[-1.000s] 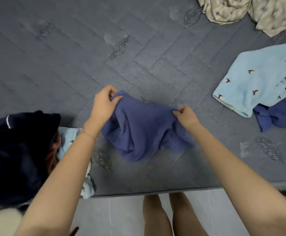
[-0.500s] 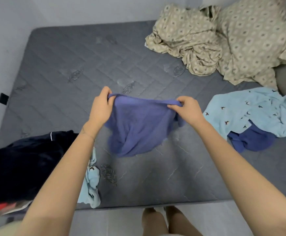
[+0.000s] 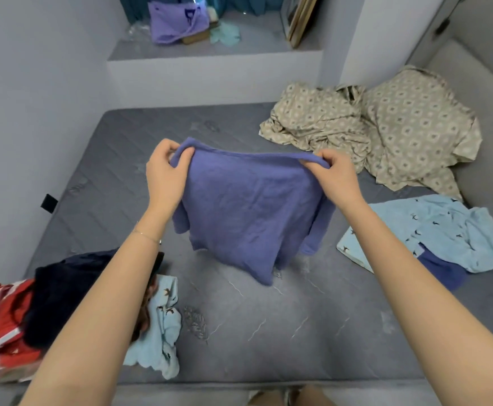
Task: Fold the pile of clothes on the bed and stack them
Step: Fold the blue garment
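Hands, left [image 3: 166,177], right [image 3: 340,178], on blue top [image 3: 248,212], perhaps fleece.

No writing can be read anywhere. The purple bag [image 3: 174,24] on the ledge [image 3: 210,52] carries a dark printed mark — but it is too blurred to make out.

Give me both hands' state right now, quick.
Left hand: closed, pinching one top corner of the purple-blue garment.
Right hand: closed, pinching the other top corner; the garment hangs between them above the mattress.
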A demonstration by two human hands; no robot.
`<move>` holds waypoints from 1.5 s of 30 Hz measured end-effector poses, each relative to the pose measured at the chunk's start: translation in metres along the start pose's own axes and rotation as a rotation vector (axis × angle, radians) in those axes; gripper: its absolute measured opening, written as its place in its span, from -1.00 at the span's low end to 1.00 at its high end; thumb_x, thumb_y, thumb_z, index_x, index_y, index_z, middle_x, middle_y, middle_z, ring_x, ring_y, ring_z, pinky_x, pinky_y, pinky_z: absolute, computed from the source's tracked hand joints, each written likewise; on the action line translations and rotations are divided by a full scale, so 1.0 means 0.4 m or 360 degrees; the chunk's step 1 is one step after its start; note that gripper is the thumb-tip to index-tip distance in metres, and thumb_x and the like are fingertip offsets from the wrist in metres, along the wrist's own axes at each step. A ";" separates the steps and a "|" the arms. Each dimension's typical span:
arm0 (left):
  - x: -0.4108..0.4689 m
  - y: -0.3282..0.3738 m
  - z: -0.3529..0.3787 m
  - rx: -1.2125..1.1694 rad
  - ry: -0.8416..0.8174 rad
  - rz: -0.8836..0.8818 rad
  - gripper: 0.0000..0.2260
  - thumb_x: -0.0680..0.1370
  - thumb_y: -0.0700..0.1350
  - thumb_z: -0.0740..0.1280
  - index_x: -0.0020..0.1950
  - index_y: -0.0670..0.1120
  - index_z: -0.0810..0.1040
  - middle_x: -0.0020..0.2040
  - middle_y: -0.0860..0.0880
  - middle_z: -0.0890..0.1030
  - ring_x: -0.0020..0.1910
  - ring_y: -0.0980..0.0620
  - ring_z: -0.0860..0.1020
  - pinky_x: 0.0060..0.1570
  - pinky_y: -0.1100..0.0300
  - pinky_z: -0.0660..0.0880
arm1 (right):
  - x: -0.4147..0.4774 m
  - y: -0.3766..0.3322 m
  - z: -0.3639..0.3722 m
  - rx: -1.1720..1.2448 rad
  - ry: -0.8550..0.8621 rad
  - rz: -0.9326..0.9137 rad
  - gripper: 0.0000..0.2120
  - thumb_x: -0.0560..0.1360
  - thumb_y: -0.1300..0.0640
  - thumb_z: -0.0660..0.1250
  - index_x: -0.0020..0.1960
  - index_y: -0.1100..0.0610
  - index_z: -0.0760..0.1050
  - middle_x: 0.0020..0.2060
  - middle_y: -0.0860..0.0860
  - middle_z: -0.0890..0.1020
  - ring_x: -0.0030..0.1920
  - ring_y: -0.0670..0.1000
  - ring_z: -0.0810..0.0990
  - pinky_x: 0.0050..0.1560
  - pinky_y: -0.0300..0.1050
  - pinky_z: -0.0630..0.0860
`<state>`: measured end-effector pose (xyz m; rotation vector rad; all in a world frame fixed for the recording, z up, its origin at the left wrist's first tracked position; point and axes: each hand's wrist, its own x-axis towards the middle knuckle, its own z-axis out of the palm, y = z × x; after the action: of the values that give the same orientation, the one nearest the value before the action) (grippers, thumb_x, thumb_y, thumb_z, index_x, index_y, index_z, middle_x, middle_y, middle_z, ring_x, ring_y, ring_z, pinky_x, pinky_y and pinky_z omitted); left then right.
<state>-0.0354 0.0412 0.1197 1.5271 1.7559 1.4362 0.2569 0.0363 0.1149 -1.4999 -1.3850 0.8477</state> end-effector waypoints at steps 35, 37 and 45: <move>-0.200 0.063 0.254 -0.0234 -0.1028 -0.0088 -0.87 0.51 -0.26 0.40 -0.10 -0.12 0.46 -0.15 -0.15 0.59 -0.19 0.11 0.51 -0.15 0.26 0.43 | -0.059 -0.016 0.082 0.1151 -0.0538 0.0984 -0.72 0.69 0.14 0.03 -0.08 0.19 0.42 -0.22 0.17 0.52 -0.25 0.06 0.53 -0.20 -0.15 0.49; -0.191 0.053 0.259 -0.0278 -0.0988 -0.0166 -0.86 0.56 -0.29 0.32 -0.15 -0.10 0.44 -0.22 -0.20 0.54 -0.24 0.12 0.46 -0.20 0.29 0.37 | -0.057 -0.016 0.059 0.1006 -0.0664 0.0959 -0.79 0.69 0.18 0.01 0.08 0.20 0.41 -0.17 0.20 0.57 -0.24 0.06 0.59 -0.18 -0.16 0.57; -0.148 0.012 0.225 -0.0583 -0.1069 -0.0387 -0.83 0.63 -0.23 0.24 -0.14 -0.06 0.39 -0.33 0.07 0.56 -0.32 0.21 0.48 -0.28 0.35 0.38 | -0.006 0.072 -0.024 -0.0191 -0.0481 0.0112 -0.66 0.56 0.34 0.21 0.28 0.13 0.51 -0.10 0.05 0.55 -0.28 -0.04 0.53 -0.08 -0.12 0.54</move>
<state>0.0595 0.0258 0.0706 1.3279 1.1499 0.9064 0.2758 0.0332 0.0916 -1.5659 -1.6343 1.0864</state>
